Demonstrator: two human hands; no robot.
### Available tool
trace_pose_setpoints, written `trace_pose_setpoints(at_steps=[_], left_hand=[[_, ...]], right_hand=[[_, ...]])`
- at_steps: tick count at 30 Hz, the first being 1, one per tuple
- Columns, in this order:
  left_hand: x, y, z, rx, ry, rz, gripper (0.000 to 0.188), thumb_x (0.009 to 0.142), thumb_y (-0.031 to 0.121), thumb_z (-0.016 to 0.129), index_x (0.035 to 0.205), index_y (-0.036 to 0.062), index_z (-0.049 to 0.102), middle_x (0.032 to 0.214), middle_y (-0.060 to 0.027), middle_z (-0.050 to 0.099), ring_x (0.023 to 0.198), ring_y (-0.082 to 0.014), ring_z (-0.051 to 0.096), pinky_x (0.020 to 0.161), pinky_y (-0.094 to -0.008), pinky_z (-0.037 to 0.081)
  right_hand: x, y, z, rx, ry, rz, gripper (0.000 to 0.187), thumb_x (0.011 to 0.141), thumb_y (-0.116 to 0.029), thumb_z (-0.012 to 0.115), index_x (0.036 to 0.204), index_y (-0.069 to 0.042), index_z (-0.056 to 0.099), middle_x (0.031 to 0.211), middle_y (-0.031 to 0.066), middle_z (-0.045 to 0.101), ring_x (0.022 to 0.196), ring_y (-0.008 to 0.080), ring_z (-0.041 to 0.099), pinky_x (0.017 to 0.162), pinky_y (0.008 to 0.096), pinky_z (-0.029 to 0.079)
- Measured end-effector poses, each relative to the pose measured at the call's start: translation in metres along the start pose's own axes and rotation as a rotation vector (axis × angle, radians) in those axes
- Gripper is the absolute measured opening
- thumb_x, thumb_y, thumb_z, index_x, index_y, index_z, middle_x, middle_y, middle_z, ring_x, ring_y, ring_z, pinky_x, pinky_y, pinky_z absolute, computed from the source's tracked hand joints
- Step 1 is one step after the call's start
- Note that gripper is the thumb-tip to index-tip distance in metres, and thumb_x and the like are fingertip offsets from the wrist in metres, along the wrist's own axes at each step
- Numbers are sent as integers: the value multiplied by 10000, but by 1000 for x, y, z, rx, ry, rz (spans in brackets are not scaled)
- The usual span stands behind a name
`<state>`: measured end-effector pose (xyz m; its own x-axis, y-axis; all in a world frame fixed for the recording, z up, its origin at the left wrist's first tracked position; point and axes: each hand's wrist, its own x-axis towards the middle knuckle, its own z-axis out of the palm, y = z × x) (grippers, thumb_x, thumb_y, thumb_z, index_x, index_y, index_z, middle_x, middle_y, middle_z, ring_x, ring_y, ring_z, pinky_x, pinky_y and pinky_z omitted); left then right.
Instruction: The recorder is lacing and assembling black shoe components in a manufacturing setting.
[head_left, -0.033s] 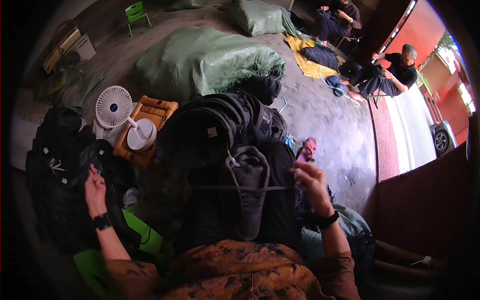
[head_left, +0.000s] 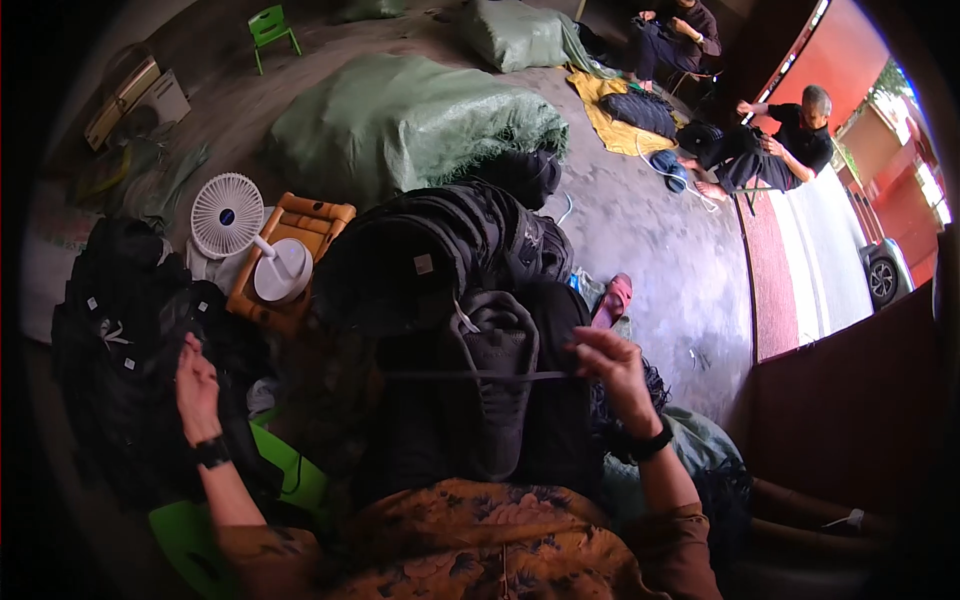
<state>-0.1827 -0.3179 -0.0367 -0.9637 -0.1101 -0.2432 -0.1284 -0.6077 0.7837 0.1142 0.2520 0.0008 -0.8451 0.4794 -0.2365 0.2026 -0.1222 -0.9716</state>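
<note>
A dark grey shoe upper (head_left: pixel 497 420) lies on my lap between my thighs, its pointed end towards me. A flat black shoelace (head_left: pixel 545 376) runs nearly straight across it. My right hand (head_left: pixel 612 365) is closed in a pinch at the lace's right end, raised over my right thigh. Leftward, the lace fades against my dark trousers. Far to the left, beside a heap of black shoe uppers (head_left: pixel 120 390), my left hand (head_left: pixel 198 385) has its fingers drawn together. Whatever its fingertips hold is too dark to see. A stacked row of black uppers (head_left: pixel 440 240) rests just beyond my knees.
A white fan (head_left: pixel 228 215) stands on a bamboo stool (head_left: pixel 325 215) at left. Large green sacks (head_left: pixel 390 120) lie ahead. A green chair (head_left: pixel 270 440) is by my left arm. Two people sit at the far right, near a yellow cloth (head_left: pixel 605 110).
Both my hands have shifted slightly inward, the right one leftward and the left one rightward. The shoe upper stays in place.
</note>
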Motion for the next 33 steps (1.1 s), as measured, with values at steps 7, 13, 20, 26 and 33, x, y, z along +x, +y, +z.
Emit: trace_pose_setpoints(at_steps=[7, 13, 20, 26, 33], left_hand=[[-139, -120, 123, 534, -425, -226, 210, 923, 73, 607, 1126, 22, 628, 864, -19, 634, 497, 7, 386, 439, -165, 279], [-183, -188, 207, 859, -798, 536, 48, 884, 1, 587, 932, -7, 582, 884, -126, 604, 831, -236, 614, 715, -325, 482], [-208, -193, 198, 1026, -885, 306, 114, 963, 129, 544, 1011, 37, 496, 651, -134, 571, 554, -286, 601, 534, -354, 462], [-226, -184, 181, 1181, -925, 370, 160, 891, 91, 652, 992, 40, 538, 717, -144, 636, 669, -311, 673, 558, -367, 505], [-206, -163, 197, 1004, -804, 361, 91, 850, 6, 669, 941, 3, 664, 786, -115, 657, 672, -214, 674, 592, -293, 527]], right_hand=[[-22, -6, 36, -357, -158, -22, 145, 896, -75, 654, 1004, 14, 694, 757, 31, 666, 666, 56, 581, 624, 220, 472], [-22, -1, 42, -345, -91, -137, 148, 903, -127, 659, 923, 18, 676, 715, 32, 647, 690, 71, 585, 633, 247, 467], [-24, -26, 39, -378, -238, -13, 230, 919, -231, 620, 906, -5, 665, 722, -16, 607, 682, 53, 522, 615, 235, 429], [-17, -29, 40, -299, -274, 106, 242, 917, -266, 608, 876, -32, 654, 727, -46, 595, 650, 40, 499, 574, 224, 390], [-24, -7, 63, -1015, 98, -568, 135, 854, -166, 655, 854, -31, 654, 745, 144, 662, 648, 310, 631, 582, 356, 501]])
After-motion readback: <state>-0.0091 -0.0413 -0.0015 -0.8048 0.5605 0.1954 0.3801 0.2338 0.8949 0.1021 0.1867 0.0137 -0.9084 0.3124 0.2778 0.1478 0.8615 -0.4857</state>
